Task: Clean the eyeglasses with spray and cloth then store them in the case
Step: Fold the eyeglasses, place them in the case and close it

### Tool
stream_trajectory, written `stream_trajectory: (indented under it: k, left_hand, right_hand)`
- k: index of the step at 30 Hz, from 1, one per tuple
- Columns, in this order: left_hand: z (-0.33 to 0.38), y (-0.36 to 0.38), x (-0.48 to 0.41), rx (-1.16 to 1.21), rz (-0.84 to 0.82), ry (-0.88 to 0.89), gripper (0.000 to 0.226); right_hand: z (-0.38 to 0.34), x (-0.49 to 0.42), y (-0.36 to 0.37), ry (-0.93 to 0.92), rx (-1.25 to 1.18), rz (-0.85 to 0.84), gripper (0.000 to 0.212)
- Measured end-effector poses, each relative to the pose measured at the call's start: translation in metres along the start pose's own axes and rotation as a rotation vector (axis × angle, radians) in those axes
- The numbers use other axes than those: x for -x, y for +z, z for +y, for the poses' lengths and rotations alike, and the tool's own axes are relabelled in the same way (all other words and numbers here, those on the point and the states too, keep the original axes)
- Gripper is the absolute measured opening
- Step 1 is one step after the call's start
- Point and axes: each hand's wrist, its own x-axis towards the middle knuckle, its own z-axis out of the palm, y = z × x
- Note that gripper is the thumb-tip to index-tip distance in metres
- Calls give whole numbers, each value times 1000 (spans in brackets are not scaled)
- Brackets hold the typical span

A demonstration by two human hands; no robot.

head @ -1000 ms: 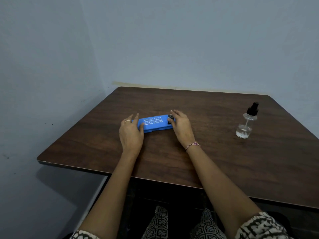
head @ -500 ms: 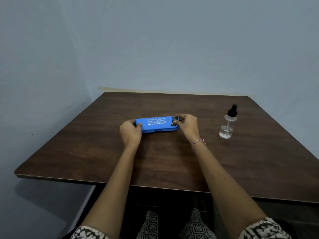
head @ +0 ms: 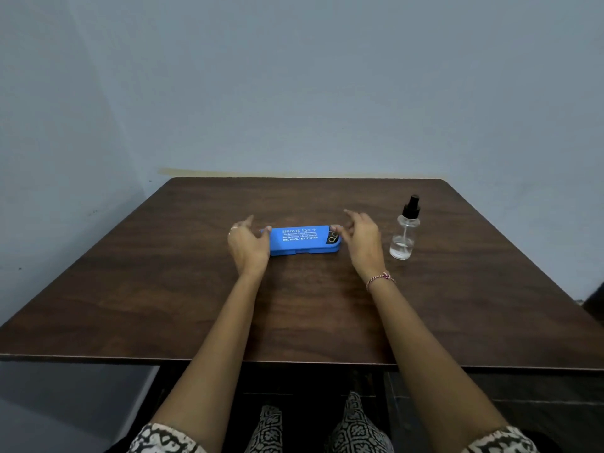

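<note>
Both hands flank the blue case on the table

The case lies flat and closed near the middle of the dark wood table, its long side across the view, white print on the lid. The left hand sits at its left end, fingers loosely spread and lifted, the thumb reaching the case's corner. The right hand sits at the right end, fingers fanned out and raised, its thumb tip at the case's edge by a small black patch. Neither hand is closed round the case, and whether the thumbs press on it I cannot tell. A clear bottle with a black spray top stands upright just beside the right hand, apart from the case. A bracelet circles the right wrist
</note>
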Motion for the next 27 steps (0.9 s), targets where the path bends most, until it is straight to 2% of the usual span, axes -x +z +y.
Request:
stream_trajectory:
  k: [2, 5, 9, 12, 17, 21, 27]
  left_hand:
    - [17, 2, 4, 26, 52, 100, 46]
    - [51, 17, 13, 143, 31, 203, 39]
    - [96, 52, 39, 290, -142, 262, 33]
    - [118, 81, 62, 334, -306, 236, 32]
    - [130, 120, 89, 271, -489, 181, 40]
    - [135, 128, 95, 276, -528, 183, 34]
    - [133, 121, 78, 218, -484, 229, 28]
  right_hand:
    - [-6, -1, -15, -129, 58, 155, 45]
    - [-11, -7, -49, -277, 88, 431, 28]
    - [1, -9, -89, -250, -61, 560, 16]
    - [21, -8, -107, -129, -102, 513, 19]
    - [53, 4, -113, 125, -71, 328, 30]
    - [67, 4, -109, 243, -120, 201, 29]
    - [62, -6, -101, 221, -171, 168, 25]
